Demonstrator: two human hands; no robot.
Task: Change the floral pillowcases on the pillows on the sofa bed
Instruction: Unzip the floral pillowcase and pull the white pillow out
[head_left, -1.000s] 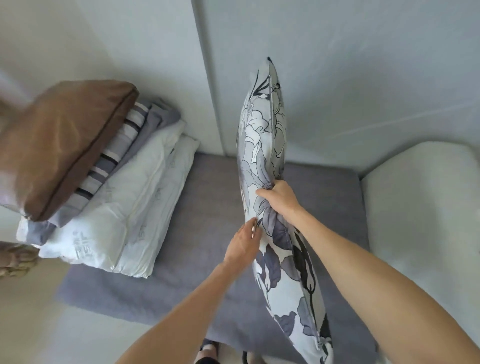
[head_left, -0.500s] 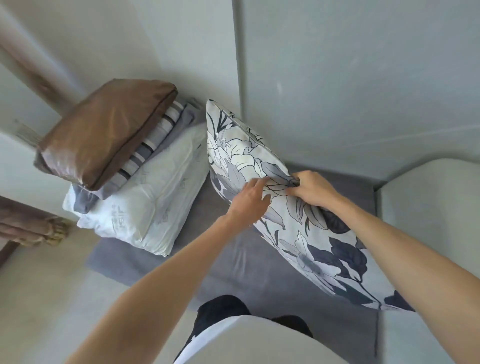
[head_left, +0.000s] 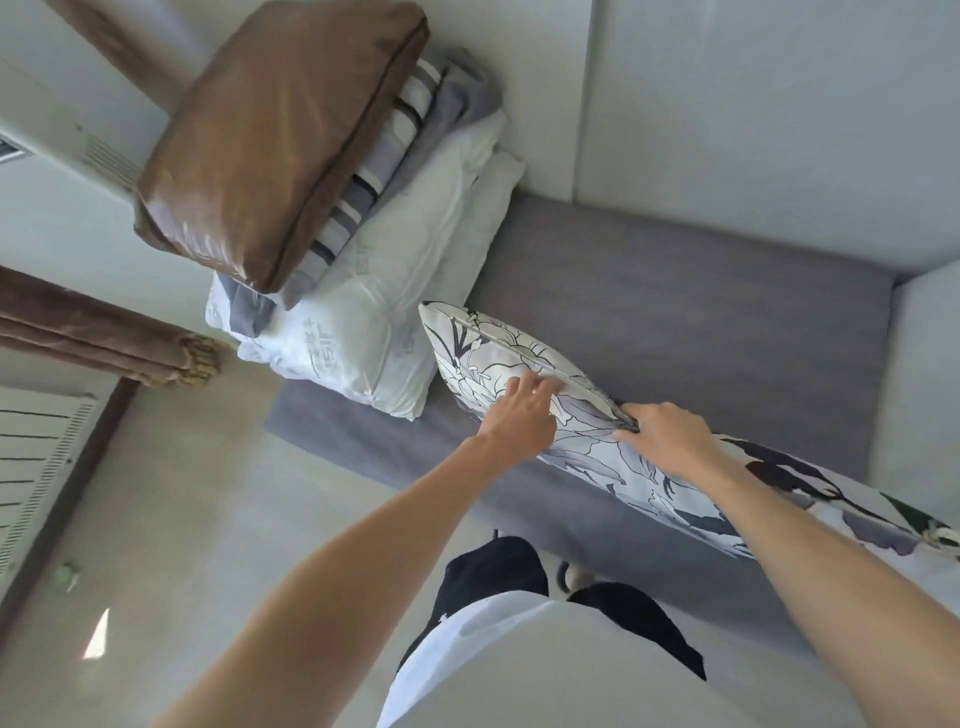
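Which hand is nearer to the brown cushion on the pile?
Left. The left hand lies on the floral pillow on the side toward the brown cushion; the right hand is farther along.

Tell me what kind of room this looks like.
Probably a living room or spare room at home, set up for sleeping. A grey sofa bed stands against the wall, spare bedding is stacked at one end, and both hands work on a floral pillow. A curtain hangs nearby.
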